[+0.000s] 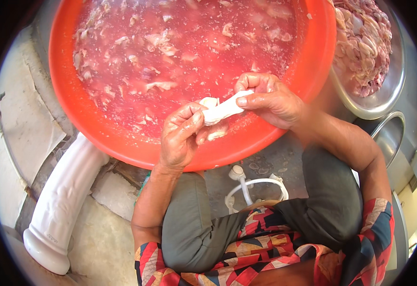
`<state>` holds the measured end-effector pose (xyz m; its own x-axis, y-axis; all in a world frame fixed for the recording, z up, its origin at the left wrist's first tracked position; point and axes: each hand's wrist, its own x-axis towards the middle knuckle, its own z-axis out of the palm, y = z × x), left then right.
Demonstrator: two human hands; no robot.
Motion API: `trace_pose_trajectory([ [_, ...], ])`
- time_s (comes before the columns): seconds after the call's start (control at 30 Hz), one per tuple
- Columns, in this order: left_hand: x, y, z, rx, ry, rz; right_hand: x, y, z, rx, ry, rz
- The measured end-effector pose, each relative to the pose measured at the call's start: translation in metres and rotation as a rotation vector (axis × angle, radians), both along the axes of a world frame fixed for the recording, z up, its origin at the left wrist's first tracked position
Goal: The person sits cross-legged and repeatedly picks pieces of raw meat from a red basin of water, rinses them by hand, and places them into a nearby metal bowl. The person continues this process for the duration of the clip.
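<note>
Over the near rim of a big orange-red basin (313, 62), I hold a pale, whitish strip of what looks like meat (224, 110) stretched between my hands. My left hand (181, 136) pinches its left end between thumb and fingers. At the other end, my right hand (273, 101) grips it with the thumb on top. A smaller pale flap hangs by the left fingertips. Cloudy pinkish-red liquid (194, 90) fills the basin, with many pale meat scraps (161, 43) floating in it.
A steel bowl (373, 113) heaped with pinkish meat pieces (363, 47) stands at the far right, another metal vessel (393, 138) nearer. At left a white, glossy column-like pedestal (60, 205) lies on the floor. A white looped frame (244, 186) sits between my knees.
</note>
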<state>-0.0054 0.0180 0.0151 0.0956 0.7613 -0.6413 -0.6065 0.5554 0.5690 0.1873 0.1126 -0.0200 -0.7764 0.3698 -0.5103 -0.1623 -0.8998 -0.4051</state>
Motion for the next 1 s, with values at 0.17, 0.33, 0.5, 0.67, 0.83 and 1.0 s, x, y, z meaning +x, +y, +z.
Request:
trace_pose_trajectory([
  [0.17, 0.001, 0.003, 0.001, 0.005, -0.07, 0.036, 0.0, -0.001, -0.002, 0.02, -0.013, 0.006],
  [0.33, -0.001, -0.004, -0.005, 0.026, 0.015, 0.006, -0.001, 0.0, 0.001, 0.041, -0.022, 0.023],
  [0.5, -0.015, -0.006, 0.005, 0.048, 0.087, 0.032, 0.001, 0.004, 0.001, 0.117, -0.014, 0.123],
  [0.67, -0.03, -0.008, 0.02, 0.145, 0.06, 0.118, 0.001, 0.007, 0.002, 0.299, -0.074, 0.306],
  [0.83, -0.039, -0.008, 0.033, 0.148, 0.149, 0.181, 0.002, 0.012, -0.001, 0.401, -0.098, 0.424],
  [1.0, -0.052, -0.01, 0.033, 0.163, 0.082, 0.229, 0.004, 0.012, -0.006, 0.333, -0.115, 0.452],
])
